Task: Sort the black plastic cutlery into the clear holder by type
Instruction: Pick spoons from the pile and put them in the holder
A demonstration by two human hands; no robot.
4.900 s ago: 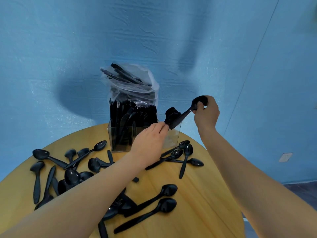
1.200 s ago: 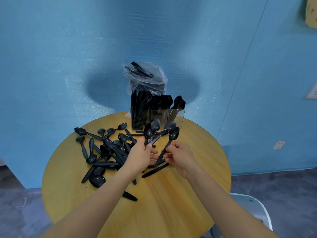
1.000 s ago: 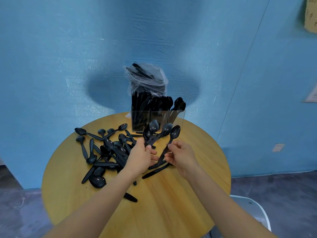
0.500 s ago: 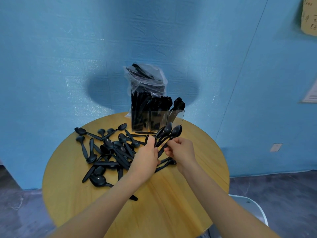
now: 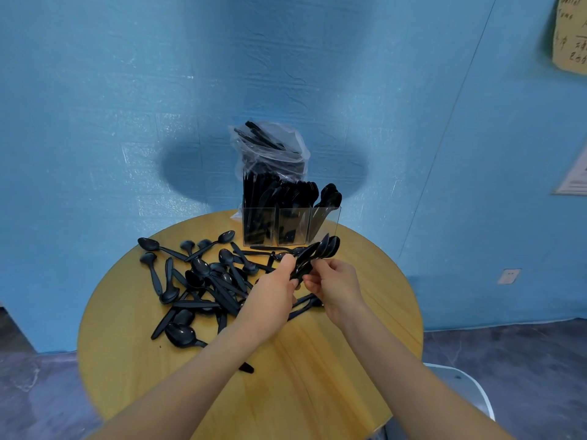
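Both hands, left hand (image 5: 273,293) and right hand (image 5: 333,285), pinch a bunch of spoons (image 5: 316,254) (bowls up) above the table (image 5: 317,376), near the clear holder (image 5: 290,225).

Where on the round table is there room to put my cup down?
The near part of the table, between the two forearms and the near rim, shows bare wood. So does the right side, between the right hand and the rim. The left middle is crowded with loose spoons, and the clear holder fills the far edge.
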